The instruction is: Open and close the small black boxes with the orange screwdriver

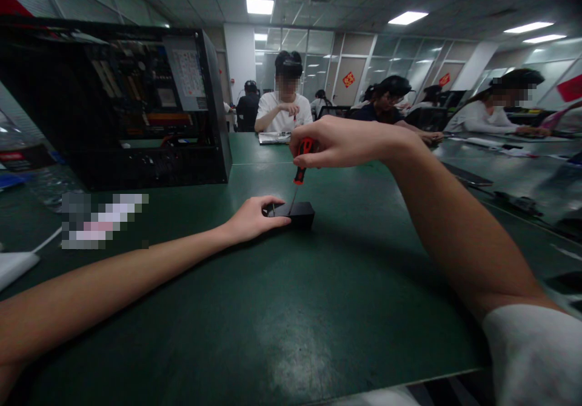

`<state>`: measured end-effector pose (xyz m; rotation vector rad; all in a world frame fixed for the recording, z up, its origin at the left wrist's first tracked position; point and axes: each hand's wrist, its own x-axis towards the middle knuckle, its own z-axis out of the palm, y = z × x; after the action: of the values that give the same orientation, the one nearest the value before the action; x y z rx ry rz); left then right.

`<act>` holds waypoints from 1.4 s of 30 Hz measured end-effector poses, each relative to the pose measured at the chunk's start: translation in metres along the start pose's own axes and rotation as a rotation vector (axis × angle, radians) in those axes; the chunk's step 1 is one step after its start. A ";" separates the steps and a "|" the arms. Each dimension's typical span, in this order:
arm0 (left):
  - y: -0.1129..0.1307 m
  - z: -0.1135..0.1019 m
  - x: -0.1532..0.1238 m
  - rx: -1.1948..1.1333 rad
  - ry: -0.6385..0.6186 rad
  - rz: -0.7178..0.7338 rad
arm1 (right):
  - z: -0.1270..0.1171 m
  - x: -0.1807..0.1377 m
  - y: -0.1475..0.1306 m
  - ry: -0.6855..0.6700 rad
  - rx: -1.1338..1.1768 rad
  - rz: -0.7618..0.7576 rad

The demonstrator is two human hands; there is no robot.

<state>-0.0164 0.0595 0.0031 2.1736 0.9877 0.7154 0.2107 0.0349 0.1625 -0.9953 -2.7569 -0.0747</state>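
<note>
On the green tabletop (245, 309) rests a small black box-shaped part (302, 213), its exact kind unclear. My left hand (257, 217) grips its left end between thumb and fingers. Above it, my right hand (336, 142) is closed around the red and black handle of a screwdriver (299, 173). The screwdriver leans slightly, its thin shaft pointing down to the top face of the black part. Whether the tip sits in a screw is too small to tell. A short thin upright piece shows near my left fingers.
An opened black computer case (216, 109) stands at the back left. Left of it are a clear plastic bottle (50, 179) and a white object (16, 266) with a cable. Across the table a person in white (284, 106) works over a tray-like item (274, 138). Other people sit at right.
</note>
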 end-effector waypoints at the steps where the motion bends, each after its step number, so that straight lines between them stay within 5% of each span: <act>1: 0.000 0.000 0.000 0.005 0.001 -0.001 | 0.000 0.001 0.001 -0.005 0.008 0.004; 13: 0.008 0.000 -0.009 0.084 0.047 0.060 | 0.012 0.011 0.018 -0.031 0.059 0.082; 22: 0.010 0.003 -0.014 0.131 0.106 0.122 | -0.003 -0.021 -0.054 -0.095 -0.030 -0.225; 28: 0.006 0.003 -0.011 0.098 0.106 0.076 | 0.009 -0.018 -0.062 0.032 -0.211 -0.049; 34: 0.004 0.002 -0.007 0.075 0.110 0.037 | 0.006 -0.017 -0.052 -0.010 -0.105 -0.208; 39: 0.001 0.002 -0.004 0.042 0.090 0.028 | 0.007 -0.014 -0.056 0.032 -0.197 0.002; 42: 0.003 0.002 -0.005 0.056 0.100 0.036 | 0.005 -0.015 -0.052 0.019 -0.199 -0.027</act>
<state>-0.0168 0.0531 0.0023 2.2273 1.0329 0.8293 0.1874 -0.0139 0.1555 -0.9977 -2.7876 -0.3672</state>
